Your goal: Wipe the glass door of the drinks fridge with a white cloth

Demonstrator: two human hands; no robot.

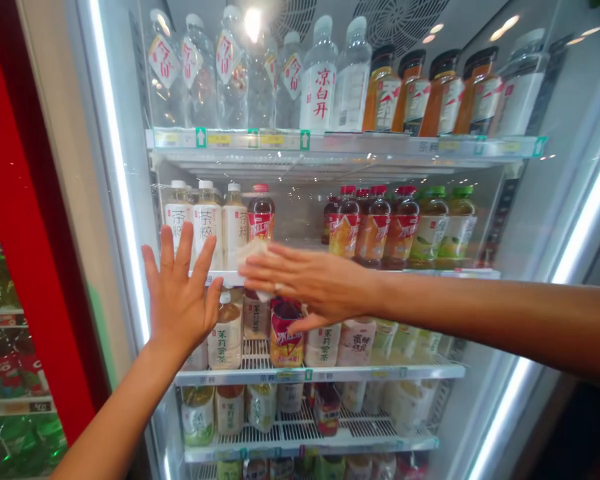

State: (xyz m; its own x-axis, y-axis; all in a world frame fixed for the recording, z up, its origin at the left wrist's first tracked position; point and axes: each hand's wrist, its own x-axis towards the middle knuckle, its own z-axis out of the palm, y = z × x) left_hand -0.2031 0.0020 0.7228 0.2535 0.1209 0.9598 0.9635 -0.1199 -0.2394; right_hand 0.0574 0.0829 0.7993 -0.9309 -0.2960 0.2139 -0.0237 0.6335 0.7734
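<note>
Fingers spread wide, my left hand (184,293) is raised against the clear glass door (295,217) of a drinks fridge, palm toward the glass. It holds nothing. My right hand (313,283) reaches across from the right with its fingers stretched out together. A white cloth or tissue (250,255) shows at its fingertips, pressed under them toward the glass; most of it is hidden by the fingers. Behind the glass near my left hand are white-labelled tea bottles (207,223). A red-capped iced tea bottle (261,217) stands just above the cloth.
Water bottles (320,93) and amber bottles (415,100) line the top shelf (350,143). More drinks fill the lower shelves (380,373). Bright light strips (580,220) run down both sides. A red frame (23,220) at left borders another bottle display.
</note>
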